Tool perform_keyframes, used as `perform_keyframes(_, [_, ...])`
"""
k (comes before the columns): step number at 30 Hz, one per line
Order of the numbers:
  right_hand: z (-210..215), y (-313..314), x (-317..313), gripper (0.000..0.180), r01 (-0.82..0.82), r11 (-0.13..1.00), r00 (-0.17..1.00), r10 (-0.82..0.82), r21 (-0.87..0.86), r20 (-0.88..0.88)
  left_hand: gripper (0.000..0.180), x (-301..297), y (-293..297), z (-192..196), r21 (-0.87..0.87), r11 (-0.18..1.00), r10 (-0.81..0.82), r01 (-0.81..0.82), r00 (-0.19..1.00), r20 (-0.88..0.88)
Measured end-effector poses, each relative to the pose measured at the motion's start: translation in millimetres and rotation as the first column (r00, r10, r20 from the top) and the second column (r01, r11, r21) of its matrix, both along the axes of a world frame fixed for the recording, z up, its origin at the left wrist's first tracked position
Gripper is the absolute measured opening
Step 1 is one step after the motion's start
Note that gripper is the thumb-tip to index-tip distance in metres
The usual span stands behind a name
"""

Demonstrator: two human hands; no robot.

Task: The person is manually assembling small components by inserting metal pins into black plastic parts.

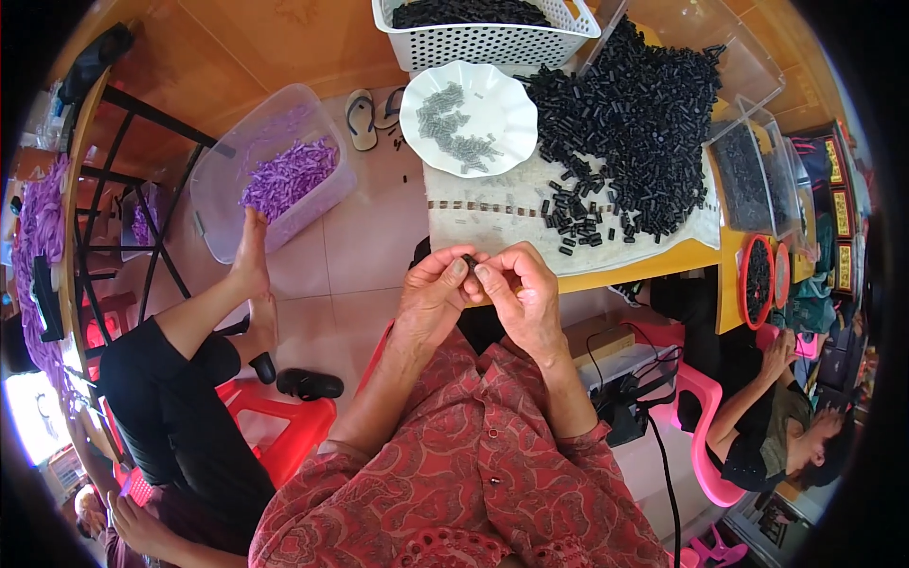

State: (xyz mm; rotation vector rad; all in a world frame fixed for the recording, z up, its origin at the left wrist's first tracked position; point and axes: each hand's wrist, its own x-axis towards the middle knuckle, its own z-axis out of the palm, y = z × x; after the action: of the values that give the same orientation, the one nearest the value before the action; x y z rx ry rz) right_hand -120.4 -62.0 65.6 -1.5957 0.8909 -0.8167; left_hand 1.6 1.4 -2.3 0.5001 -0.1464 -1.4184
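Note:
My left hand (pixel 431 298) and my right hand (pixel 525 293) meet in front of my chest, just below the table's near edge. Together their fingertips pinch a small black tube piece (pixel 469 259). Beyond them a large heap of the same black tube pieces (pixel 639 123) lies on a white cloth (pixel 492 213) over the table. A white scalloped dish (pixel 469 118) with several small grey metal parts stands to the heap's left.
A white perforated basket (pixel 488 33) of black pieces stands at the back. Clear tubs (pixel 757 170) and red bowls (pixel 757 279) sit at the right, where another person (pixel 786 426) works. At the left, a seated person's leg (pixel 204 312) rests by a clear bin of purple pieces (pixel 275 170).

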Motion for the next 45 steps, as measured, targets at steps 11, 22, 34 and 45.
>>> perform_keyframes(11, [-19, 6, -2, 0.016, 0.123, 0.992, 0.992, -0.122, -0.028, 0.012, 0.023, -6, 0, 9, 0.046, 0.997, -0.054, 0.056, 0.997, -0.055])
perform_keyframes(22, [-8, 6, -13, 0.008, 0.040, 0.997, 0.999, -0.039, 0.069, -0.006, 0.020, -9, 1, 2, 0.062, 0.997, -0.043, 0.045, 0.998, -0.036])
perform_keyframes(34, [-32, -53, -73, 0.008, 0.345, 0.768, 0.683, -0.599, -0.540, -0.418, 0.020, -8, 0, 7, 0.058, 0.994, -0.092, 0.094, 0.995, -0.025])
perform_keyframes(45, [-27, -68, -64, 0.017, 0.282, 0.880, 0.545, -0.474, -0.381, -0.691, 0.021, -8, -1, 8, 0.061, 0.995, -0.076, 0.074, 0.997, 0.022])
